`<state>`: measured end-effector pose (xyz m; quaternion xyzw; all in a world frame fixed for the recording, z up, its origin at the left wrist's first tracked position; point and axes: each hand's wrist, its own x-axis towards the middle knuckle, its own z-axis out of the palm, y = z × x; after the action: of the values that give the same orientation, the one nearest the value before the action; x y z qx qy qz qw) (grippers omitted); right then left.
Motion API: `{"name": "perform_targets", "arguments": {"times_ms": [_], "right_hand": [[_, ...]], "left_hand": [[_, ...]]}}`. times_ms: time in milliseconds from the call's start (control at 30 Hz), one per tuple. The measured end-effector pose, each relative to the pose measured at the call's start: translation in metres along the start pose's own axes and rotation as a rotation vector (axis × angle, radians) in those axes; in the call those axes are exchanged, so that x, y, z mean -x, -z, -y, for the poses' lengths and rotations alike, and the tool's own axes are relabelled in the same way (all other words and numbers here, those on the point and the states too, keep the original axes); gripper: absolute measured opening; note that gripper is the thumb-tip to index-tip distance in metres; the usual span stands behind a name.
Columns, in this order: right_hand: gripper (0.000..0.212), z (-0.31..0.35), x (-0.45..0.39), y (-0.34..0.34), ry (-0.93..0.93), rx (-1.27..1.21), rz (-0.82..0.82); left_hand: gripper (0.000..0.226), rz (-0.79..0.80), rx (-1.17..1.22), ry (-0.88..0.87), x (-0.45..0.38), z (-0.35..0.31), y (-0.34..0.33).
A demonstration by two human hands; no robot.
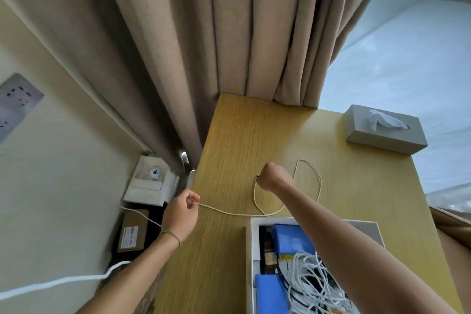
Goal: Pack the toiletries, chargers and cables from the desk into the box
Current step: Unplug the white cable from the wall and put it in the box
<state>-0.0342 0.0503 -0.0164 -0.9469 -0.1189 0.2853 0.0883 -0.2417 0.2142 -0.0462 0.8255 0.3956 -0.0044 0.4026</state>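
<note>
A thin cream cable [229, 212] is stretched over the wooden desk [242, 140]. My left hand [181, 214] pinches one end of it at the desk's left edge. My right hand [274, 176] is a closed fist over the desk's middle, gripping the cable, which loops out on both sides of the fist. The white box [251, 250] stands at the desk's front right, under my right forearm. It holds blue packets [293, 238] and a tangle of white cables [313, 285].
A grey tissue box [382, 130] sits at the desk's far right. Beige curtains [229, 28] hang behind the desk. Left of the desk, low down, are a white box with a small round device [155, 173], a brown carton [132, 231] and a thick white cord [58, 282]. Wall sockets [15, 102] are on the left.
</note>
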Motion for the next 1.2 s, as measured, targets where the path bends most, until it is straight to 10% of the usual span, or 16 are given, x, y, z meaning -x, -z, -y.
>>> {"name": "perform_targets", "arguments": {"times_ms": [433,867,1200], "right_hand": [[0.022,0.021,-0.037,-0.027,-0.055,0.104,0.013],[0.007,0.02,0.002,-0.011,0.061,-0.753,0.064],[0.014,0.021,0.058,0.018,0.255,-0.868,0.042]], "left_hand": [[0.009,0.006,0.022,0.155,-0.035,0.044,0.008],[0.03,0.044,0.014,0.228,-0.059,0.042,-0.013],[0.014,-0.073,0.595,0.145,-0.024,0.0,0.008]]}}
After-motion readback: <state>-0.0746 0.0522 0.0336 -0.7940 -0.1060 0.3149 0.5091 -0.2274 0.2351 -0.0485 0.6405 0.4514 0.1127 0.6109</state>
